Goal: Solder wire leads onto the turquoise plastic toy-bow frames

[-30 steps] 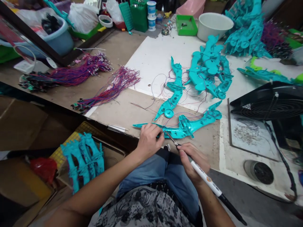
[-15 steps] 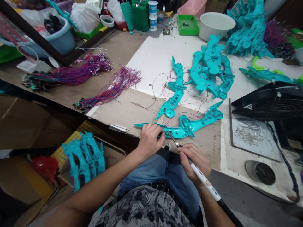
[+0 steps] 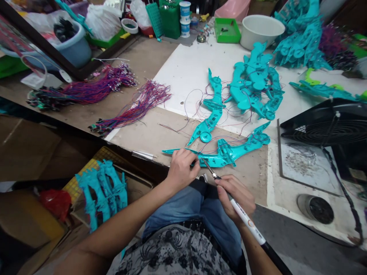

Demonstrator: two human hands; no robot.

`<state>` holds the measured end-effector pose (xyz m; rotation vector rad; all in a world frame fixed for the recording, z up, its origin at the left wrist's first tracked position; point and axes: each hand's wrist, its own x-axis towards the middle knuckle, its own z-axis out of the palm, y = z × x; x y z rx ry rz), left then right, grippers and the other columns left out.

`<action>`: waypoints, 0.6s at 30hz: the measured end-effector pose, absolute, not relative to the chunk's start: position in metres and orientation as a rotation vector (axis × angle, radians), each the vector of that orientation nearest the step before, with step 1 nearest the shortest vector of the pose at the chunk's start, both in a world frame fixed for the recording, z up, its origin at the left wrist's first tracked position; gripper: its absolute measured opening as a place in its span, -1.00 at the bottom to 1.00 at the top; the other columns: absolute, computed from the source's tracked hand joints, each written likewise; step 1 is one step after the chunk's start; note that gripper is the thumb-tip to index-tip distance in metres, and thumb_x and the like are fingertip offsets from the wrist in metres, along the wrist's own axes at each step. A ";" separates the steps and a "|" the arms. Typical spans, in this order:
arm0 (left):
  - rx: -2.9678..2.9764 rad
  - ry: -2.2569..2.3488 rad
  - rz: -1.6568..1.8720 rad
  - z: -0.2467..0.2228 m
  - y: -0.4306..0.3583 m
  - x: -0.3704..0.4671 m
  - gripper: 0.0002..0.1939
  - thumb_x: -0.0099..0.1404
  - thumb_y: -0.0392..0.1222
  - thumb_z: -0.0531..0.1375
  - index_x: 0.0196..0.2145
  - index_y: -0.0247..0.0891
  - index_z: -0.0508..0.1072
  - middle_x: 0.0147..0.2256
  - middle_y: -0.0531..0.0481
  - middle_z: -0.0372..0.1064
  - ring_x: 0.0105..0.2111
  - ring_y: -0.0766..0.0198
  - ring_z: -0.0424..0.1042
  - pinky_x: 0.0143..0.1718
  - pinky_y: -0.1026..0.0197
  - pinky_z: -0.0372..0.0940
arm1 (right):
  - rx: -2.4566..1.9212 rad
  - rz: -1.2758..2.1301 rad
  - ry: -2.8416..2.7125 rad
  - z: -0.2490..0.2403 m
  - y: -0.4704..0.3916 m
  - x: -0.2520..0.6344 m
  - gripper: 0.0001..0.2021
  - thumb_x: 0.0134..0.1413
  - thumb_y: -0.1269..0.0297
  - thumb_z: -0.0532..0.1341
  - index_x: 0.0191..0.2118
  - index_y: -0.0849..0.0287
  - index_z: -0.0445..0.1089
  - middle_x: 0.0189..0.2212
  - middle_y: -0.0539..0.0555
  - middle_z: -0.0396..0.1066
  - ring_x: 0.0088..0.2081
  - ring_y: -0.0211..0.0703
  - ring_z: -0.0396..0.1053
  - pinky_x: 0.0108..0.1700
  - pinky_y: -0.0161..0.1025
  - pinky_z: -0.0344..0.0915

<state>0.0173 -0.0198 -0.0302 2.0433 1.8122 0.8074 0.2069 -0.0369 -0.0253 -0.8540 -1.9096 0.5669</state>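
Note:
My left hand (image 3: pixel 183 168) is closed over the left part of a long, curved turquoise plastic shell (image 3: pixel 241 152) at the table's front edge. Thumb and forefinger come together near its inner side; whether a thin wire is pinched there I cannot make out. In my right hand (image 3: pixel 237 196) is a soldering iron (image 3: pixel 248 221) with a white handle, gripped like a pen. Its tip meets the shell just right of my left fingertips. Thin red and blue wires run along the shell. A second turquoise shell (image 3: pixel 212 110) lies just behind it, with loose wires around it.
More turquoise shells (image 3: pixel 255 80) are heaped farther back. Bundles of red and blue wires (image 3: pixel 140 101) lie at left. A black fan (image 3: pixel 323 122) and a round metal tin (image 3: pixel 315 208) stand at right. Several turquoise parts (image 3: pixel 104 189) sit in a crate below the table's left side.

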 end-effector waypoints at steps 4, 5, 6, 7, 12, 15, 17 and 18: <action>2.057 1.818 0.808 -0.031 -0.020 0.017 -0.85 0.29 -0.26 0.10 -0.46 -0.22 0.34 -0.41 0.00 0.41 -0.28 0.17 0.33 -0.21 0.08 0.11 | -0.838 0.582 -1.906 -0.026 -0.037 0.205 -0.67 0.01 0.61 0.18 -0.13 0.13 0.44 -0.46 0.04 0.41 -0.40 -0.17 0.41 -0.36 -0.21 0.39; 2.059 1.821 0.806 -0.031 -0.020 0.017 -0.85 0.29 -0.26 0.10 -0.46 -0.22 0.34 -0.42 0.00 0.40 -0.28 0.17 0.33 -0.21 0.08 0.11 | -0.834 0.584 -1.908 -0.026 -0.037 0.205 -0.67 0.01 0.62 0.18 -0.13 0.14 0.43 -0.46 0.04 0.41 -0.40 -0.17 0.40 -0.36 -0.21 0.38; 2.061 1.824 0.806 -0.031 -0.020 0.017 -0.85 0.29 -0.26 0.10 -0.46 -0.22 0.34 -0.42 0.00 0.40 -0.28 0.17 0.33 -0.21 0.09 0.11 | -0.828 0.584 -1.910 -0.026 -0.036 0.204 -0.67 0.01 0.62 0.18 -0.13 0.14 0.43 -0.47 0.04 0.41 -0.40 -0.17 0.40 -0.36 -0.21 0.38; 2.063 1.826 0.806 -0.031 -0.019 0.018 -0.85 0.29 -0.27 0.10 -0.46 -0.22 0.34 -0.42 0.00 0.40 -0.29 0.17 0.33 -0.22 0.09 0.11 | -0.824 0.583 -1.913 -0.026 -0.036 0.204 -0.67 0.01 0.62 0.18 -0.13 0.14 0.43 -0.47 0.04 0.40 -0.40 -0.16 0.40 -0.36 -0.20 0.38; 2.066 1.826 0.795 -0.030 -0.019 0.017 -0.85 0.29 -0.26 0.10 -0.46 -0.22 0.34 -0.42 0.00 0.40 -0.29 0.17 0.32 -0.22 0.09 0.11 | -0.820 0.579 -1.951 -0.027 -0.035 0.204 -0.68 0.03 0.61 0.17 -0.13 0.13 0.42 -0.47 0.05 0.40 -0.39 -0.17 0.39 -0.36 -0.20 0.38; 2.065 1.822 0.799 -0.030 -0.019 0.017 -0.85 0.28 -0.27 0.11 -0.46 -0.22 0.34 -0.42 0.00 0.40 -0.29 0.17 0.32 -0.22 0.09 0.11 | -0.811 0.550 -1.933 -0.028 -0.035 0.204 -0.67 0.01 0.61 0.18 -0.12 0.14 0.42 -0.46 0.06 0.40 -0.37 -0.17 0.39 -0.35 -0.21 0.39; 2.065 1.817 0.810 -0.030 -0.020 0.017 -0.85 0.28 -0.27 0.11 -0.46 -0.23 0.34 -0.41 0.00 0.41 -0.29 0.17 0.33 -0.22 0.09 0.11 | -0.795 0.543 -1.942 -0.029 -0.035 0.204 -0.67 0.01 0.61 0.19 -0.11 0.15 0.43 -0.46 0.07 0.40 -0.37 -0.16 0.39 -0.35 -0.20 0.39; 2.066 1.816 0.814 -0.030 -0.020 0.017 -0.86 0.28 -0.27 0.11 -0.46 -0.23 0.34 -0.41 0.00 0.41 -0.29 0.17 0.33 -0.22 0.09 0.11 | -0.789 0.543 -1.957 -0.029 -0.035 0.204 -0.67 0.01 0.61 0.19 -0.11 0.16 0.43 -0.46 0.07 0.40 -0.37 -0.16 0.39 -0.35 -0.20 0.39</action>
